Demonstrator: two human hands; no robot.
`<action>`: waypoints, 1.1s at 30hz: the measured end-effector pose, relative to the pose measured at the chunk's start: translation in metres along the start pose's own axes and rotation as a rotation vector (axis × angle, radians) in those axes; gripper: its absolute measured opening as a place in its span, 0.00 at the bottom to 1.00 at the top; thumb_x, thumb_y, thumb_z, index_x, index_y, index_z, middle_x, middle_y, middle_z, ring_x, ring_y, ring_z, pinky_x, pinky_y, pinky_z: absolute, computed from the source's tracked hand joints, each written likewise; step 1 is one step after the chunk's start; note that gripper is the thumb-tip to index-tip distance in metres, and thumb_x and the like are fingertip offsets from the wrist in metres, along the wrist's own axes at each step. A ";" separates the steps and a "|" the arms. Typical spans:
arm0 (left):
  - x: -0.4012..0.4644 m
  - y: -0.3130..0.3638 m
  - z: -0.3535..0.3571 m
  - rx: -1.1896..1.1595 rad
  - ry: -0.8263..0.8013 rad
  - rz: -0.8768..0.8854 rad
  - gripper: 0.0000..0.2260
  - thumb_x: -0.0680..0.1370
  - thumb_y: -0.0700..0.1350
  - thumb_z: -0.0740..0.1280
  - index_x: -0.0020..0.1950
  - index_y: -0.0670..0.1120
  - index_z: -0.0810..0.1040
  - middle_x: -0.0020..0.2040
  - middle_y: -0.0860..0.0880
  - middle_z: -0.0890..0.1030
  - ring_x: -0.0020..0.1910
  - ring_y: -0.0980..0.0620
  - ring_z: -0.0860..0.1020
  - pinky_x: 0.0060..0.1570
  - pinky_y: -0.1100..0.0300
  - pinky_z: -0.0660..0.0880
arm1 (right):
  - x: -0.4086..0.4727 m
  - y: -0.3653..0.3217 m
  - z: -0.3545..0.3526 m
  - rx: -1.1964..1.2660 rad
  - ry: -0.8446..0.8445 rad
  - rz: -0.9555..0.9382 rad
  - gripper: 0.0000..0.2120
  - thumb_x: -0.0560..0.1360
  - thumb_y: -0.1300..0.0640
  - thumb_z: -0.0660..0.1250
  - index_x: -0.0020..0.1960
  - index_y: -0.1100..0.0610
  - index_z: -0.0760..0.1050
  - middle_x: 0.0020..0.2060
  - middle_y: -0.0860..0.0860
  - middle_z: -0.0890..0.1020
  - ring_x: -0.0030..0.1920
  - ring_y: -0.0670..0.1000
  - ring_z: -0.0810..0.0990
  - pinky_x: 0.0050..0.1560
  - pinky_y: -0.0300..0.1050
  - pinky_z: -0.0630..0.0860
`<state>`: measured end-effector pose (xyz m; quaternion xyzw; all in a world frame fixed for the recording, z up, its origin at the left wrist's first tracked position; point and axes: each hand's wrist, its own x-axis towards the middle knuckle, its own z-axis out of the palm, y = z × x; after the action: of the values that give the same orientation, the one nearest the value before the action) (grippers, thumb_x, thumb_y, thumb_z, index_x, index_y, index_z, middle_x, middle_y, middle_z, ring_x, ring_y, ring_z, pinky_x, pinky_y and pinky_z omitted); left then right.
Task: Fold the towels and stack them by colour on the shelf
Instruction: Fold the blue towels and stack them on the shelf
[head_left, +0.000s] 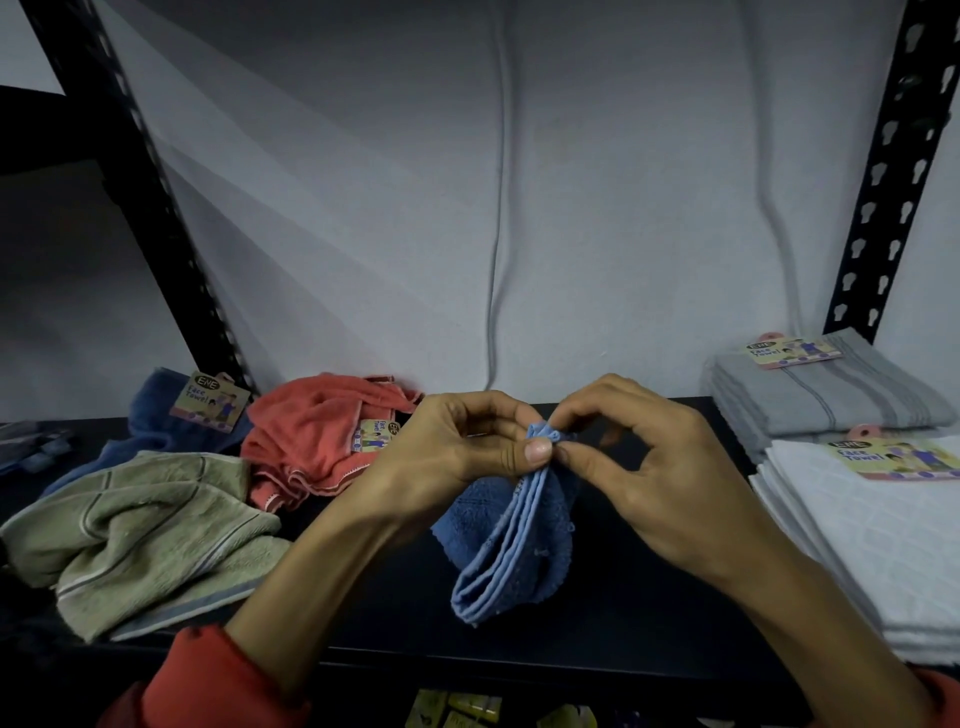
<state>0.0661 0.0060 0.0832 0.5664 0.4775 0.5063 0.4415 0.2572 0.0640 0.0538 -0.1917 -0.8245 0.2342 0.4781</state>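
A small blue towel (511, 551) hangs above the black shelf (649, 613), its corners gathered together at the top. My left hand (457, 452) pinches those corners between thumb and fingers. My right hand (639, 462) pinches the same corners from the right. A crumpled green towel (150, 540) lies at the left. Behind it sits a crumpled red towel (311, 441) with a card label, and a dark blue towel (161, 415) lies at the far left. Folded grey towels (826, 395) and folded white towels (872, 540) are stacked at the right.
Black perforated shelf posts rise at the left (171, 249) and at the right (883, 171). A grey wall with a hanging cable (496, 234) backs the shelf. Yellow packets (467, 709) show on a level below the shelf's front edge.
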 end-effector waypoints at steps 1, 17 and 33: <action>0.000 0.001 0.001 0.012 0.009 0.019 0.14 0.68 0.37 0.76 0.51 0.36 0.81 0.41 0.43 0.84 0.40 0.51 0.84 0.43 0.64 0.79 | -0.001 0.002 0.000 0.001 -0.011 0.019 0.06 0.76 0.56 0.72 0.53 0.49 0.80 0.47 0.42 0.82 0.52 0.49 0.80 0.50 0.44 0.76; -0.057 -0.016 -0.017 0.788 0.053 0.413 0.13 0.72 0.54 0.79 0.52 0.53 0.80 0.57 0.53 0.81 0.60 0.49 0.80 0.59 0.51 0.76 | 0.011 0.018 -0.008 0.062 0.115 0.121 0.06 0.80 0.54 0.68 0.55 0.48 0.79 0.53 0.43 0.83 0.56 0.46 0.81 0.61 0.53 0.77; -0.045 0.024 -0.055 1.132 0.317 0.607 0.09 0.79 0.52 0.70 0.47 0.48 0.85 0.41 0.58 0.84 0.40 0.62 0.81 0.42 0.60 0.77 | 0.013 -0.001 -0.013 0.093 0.149 0.043 0.05 0.80 0.58 0.67 0.50 0.49 0.75 0.42 0.44 0.80 0.44 0.48 0.81 0.46 0.56 0.78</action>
<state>0.0126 -0.0416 0.1057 0.7391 0.5481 0.3564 -0.1621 0.2629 0.0731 0.0690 -0.2040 -0.7705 0.2678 0.5413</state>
